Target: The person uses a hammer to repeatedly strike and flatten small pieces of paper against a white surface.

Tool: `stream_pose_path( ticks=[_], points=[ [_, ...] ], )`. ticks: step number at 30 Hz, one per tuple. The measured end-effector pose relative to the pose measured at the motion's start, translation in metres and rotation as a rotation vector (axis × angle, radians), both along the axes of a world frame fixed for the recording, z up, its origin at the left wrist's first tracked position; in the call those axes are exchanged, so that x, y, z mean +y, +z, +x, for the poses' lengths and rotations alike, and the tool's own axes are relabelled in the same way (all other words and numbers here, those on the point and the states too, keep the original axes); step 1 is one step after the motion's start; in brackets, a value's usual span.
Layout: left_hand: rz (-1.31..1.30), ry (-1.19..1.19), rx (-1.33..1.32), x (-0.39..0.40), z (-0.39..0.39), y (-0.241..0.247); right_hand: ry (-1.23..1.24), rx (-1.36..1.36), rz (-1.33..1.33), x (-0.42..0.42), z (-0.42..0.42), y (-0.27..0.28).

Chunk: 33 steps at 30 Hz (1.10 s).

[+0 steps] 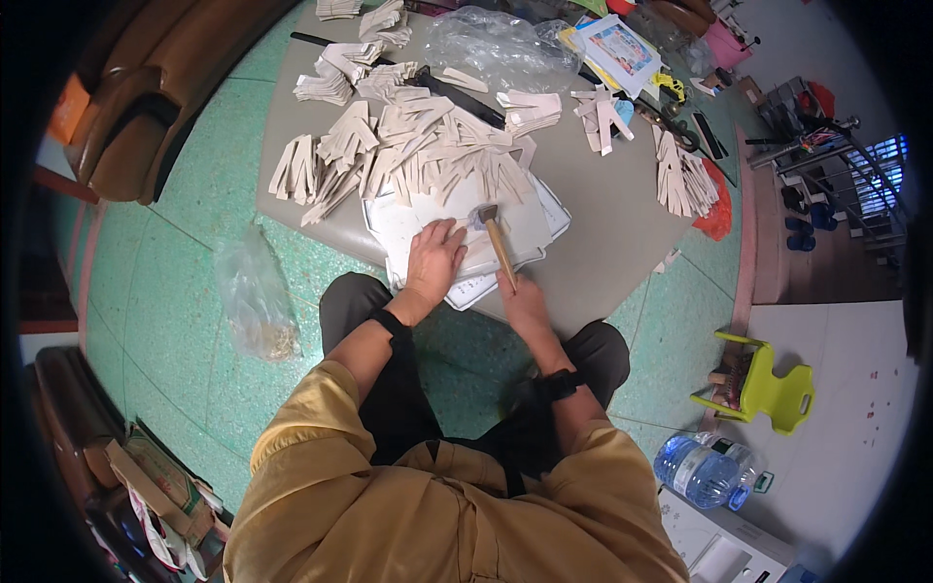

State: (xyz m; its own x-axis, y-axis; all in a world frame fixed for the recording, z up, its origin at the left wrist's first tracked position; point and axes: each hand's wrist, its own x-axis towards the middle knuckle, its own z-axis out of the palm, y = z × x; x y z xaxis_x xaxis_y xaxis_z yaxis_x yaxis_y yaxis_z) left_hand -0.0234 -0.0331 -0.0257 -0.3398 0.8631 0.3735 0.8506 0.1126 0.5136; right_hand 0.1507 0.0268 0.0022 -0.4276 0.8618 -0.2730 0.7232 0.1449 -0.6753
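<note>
My right hand (523,299) grips the wooden handle of a hammer (501,251). The hammer's dark metal head is low over the white board stack (430,209), or touching it; I cannot tell which. My left hand (435,259) lies palm down on the stack, left of the hammer, with its fingertips at a pale flat piece (462,221). Whether it pins that piece is unclear. Beside the hammer head, small pieces lie partly hidden. Beyond my hands spreads a large heap of pale forked cut-outs (419,138), perhaps card or leather.
Stacked cut-outs (532,111), a clear plastic bag (503,44), and papers (619,51) share the grey table (583,218). Scissors (678,130) lie at its right. On the floor are a plastic bag (255,291), a green child's chair (773,390) and water bottles (700,470).
</note>
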Motion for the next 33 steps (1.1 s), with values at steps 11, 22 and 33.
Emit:
stream_pose_path(
  ticks=[11,22,33],
  points=[
    [-0.019,0.013,-0.065,-0.005,-0.004,-0.003,0.048,0.017,-0.019,0.002,0.002,0.021],
    [-0.065,-0.044,-0.082,-0.006,-0.005,-0.004,-0.017,-0.041,0.006,-0.009,0.017,0.005],
    [0.007,-0.076,-0.078,-0.004,-0.009,0.010,-0.278,-0.163,0.296,0.034,0.048,-0.013]
  ],
)
